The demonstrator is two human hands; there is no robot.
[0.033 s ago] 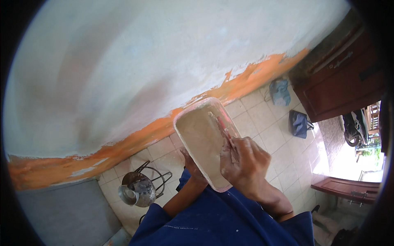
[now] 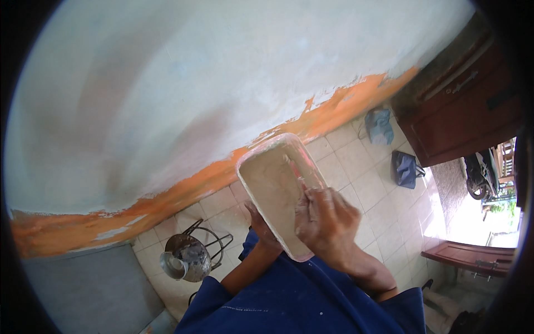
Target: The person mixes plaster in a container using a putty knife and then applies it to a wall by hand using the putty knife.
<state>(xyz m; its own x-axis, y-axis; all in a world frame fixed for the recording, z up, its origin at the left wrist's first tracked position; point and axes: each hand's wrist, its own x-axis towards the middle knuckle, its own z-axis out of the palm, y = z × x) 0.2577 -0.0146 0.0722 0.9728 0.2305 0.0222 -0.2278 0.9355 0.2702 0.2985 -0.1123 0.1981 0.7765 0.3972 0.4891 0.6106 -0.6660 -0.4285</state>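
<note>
A rectangular tub (image 2: 309, 161), whitish with pink-stained walls, is held in front of my body at the wall. Beige-grey paste (image 2: 267, 178) covers its bottom, with a ridged surface. Around the tub's lower left side is my left hand (image 2: 262, 228), gripping it, with some fingers hidden beneath. My right hand (image 2: 334, 220) is closed over the tub's right rim on a thin red paste-smeared tool (image 2: 295, 168). The tool's far end rests in the paste along the right inner wall. Its exact kind is hidden by my fingers and the smears.
The wall (image 2: 167, 100) is pale above an orange band (image 2: 328, 108). A round stool (image 2: 192, 256) with a metal cup (image 2: 173, 265) stands lower left. Two bags, light blue (image 2: 380, 127) and dark blue (image 2: 406, 168), sit on the tiles near a brown door (image 2: 461, 111).
My right hand has shifted slightly left and turned, and the tool sits lower in the tub. The paste surface looks more stirred. My left hand and the tub stay in place.
</note>
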